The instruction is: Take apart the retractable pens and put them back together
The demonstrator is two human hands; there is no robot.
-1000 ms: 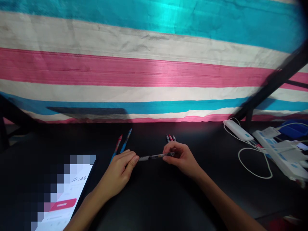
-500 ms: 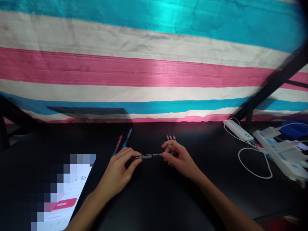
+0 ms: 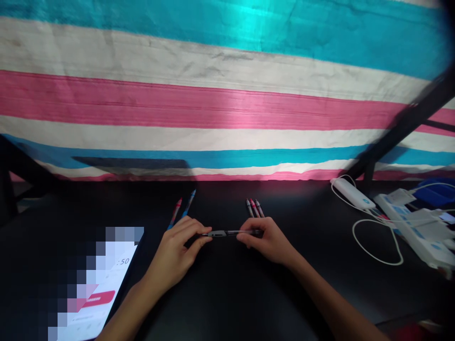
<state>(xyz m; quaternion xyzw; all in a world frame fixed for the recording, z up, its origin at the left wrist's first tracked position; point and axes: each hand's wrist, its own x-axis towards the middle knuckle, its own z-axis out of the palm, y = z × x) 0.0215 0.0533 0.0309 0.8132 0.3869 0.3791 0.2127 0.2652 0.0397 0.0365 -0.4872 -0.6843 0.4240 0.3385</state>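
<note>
A slim pen [image 3: 227, 233] with a grey part at its left and a dark, partly clear barrel is stretched level between my two hands, low over the black desk. My left hand [image 3: 183, 244] pinches its left end between thumb and fingers. On the other end, my right hand [image 3: 265, 239] has its fingers closed, hiding part of the barrel. Beyond my left hand lie a red and blue pen [image 3: 175, 211] and a blue pen [image 3: 189, 202], their lower ends behind the fingers. Three more pens [image 3: 255, 208], the middle one red, lie side by side just past my right hand.
A lit phone or tablet [image 3: 106, 284], partly pixelated, lies at the left. At the right are a white power strip [image 3: 414, 227], a white device [image 3: 352, 192] and looped cables [image 3: 377, 260]. A striped sheet [image 3: 213, 106] hangs behind the black desk [image 3: 220, 303].
My right hand's fingers have closed more fully around the pen's right end, having been looser and partly raised. My left hand keeps its pinch, and the pen has barely shifted.
</note>
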